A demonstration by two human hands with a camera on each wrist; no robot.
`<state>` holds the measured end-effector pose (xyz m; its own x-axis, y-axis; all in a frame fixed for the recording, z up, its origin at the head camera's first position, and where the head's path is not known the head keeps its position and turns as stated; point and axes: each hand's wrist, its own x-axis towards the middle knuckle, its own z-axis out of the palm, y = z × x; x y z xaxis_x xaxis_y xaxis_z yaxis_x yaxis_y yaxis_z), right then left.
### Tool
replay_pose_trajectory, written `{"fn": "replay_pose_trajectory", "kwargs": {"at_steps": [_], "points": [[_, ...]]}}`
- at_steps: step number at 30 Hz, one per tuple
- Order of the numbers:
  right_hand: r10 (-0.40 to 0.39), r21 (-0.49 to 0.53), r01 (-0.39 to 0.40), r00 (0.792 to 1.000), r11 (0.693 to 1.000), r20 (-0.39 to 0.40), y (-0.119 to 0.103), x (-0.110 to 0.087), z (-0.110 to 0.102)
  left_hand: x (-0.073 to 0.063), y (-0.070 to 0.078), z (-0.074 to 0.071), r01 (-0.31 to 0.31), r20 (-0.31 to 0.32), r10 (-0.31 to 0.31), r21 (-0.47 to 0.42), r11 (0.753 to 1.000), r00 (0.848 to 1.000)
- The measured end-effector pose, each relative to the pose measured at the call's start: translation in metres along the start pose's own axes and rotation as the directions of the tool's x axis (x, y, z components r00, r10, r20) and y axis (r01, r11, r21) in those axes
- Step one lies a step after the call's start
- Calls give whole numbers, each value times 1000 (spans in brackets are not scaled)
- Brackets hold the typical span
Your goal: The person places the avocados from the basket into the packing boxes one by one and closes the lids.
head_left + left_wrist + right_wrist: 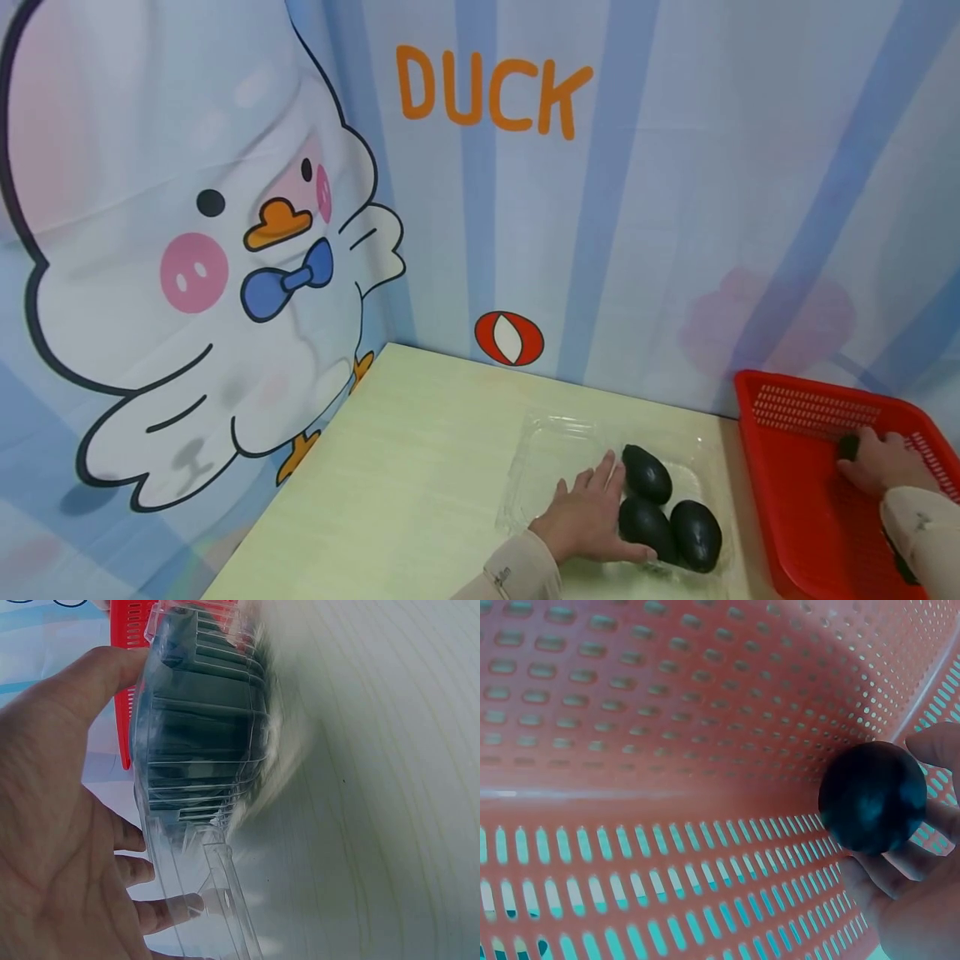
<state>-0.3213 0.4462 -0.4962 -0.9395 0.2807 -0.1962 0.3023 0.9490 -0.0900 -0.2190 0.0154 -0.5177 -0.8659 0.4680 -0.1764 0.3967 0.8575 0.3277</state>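
Note:
Three dark avocados (pixel 696 536) sit in the right half of a clear plastic clamshell box (pixel 551 454), which lies with its lid spread to the left. My left hand (pixel 588 518) rests along the box with straight, spread fingers; in the left wrist view its thumb (pixel 101 679) touches the rim beside the ribbed tray. Inside the red basket (pixel 810 533), my right hand (pixel 896 467) grips another avocado (pixel 874 799), fingers curled beneath it and thumb at its upper side. A dark object (pixel 903 569) in the basket is mostly hidden by the right sleeve.
The pale table (pixel 390 483) meets a printed cloth backdrop (pixel 637 208) at the back and left. The basket's perforated wall (pixel 813 408) rises to the right of the box, with a narrow strip of table between them.

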Motion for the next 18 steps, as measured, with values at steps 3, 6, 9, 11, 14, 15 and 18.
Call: {"fn": "replay_pose_trajectory", "kwargs": {"at_steps": [3, 6, 9, 11, 14, 15, 18], "points": [[13, 3, -13, 1000, 1000, 20, -1, 0, 0, 0, 0, 0, -2, -6, 2, 6, 1000, 1000], [24, 10, -24, 999, 1000, 32, -3, -1, 0, 1, 0, 0, 2, -10, -2, 7, 1000, 1000], [21, 15, -21, 999, 1000, 27, -4, 0, 0, 0, 0, 0, 7, -10, -7, 0, 1000, 1000], [15, 26, -15, 1000, 1000, 22, -4, 0, 1, 0, 0, 0, 10, -8, -10, -8, 1000, 1000], [16, 50, -17, 1000, 999, 17, -6, 0, 3, -1, 0, -1, 13, -10, -13, -16, 1000, 1000], [16, 58, -17, 1000, 998, 18, -6, 0, 4, -2, 0, -2, 15, -10, -15, -20, 1000, 1000], [10, 68, -13, 999, 998, 34, -6, 3, 7, -3, -1, -3, 20, -10, -20, -34, 999, 1000]]}}
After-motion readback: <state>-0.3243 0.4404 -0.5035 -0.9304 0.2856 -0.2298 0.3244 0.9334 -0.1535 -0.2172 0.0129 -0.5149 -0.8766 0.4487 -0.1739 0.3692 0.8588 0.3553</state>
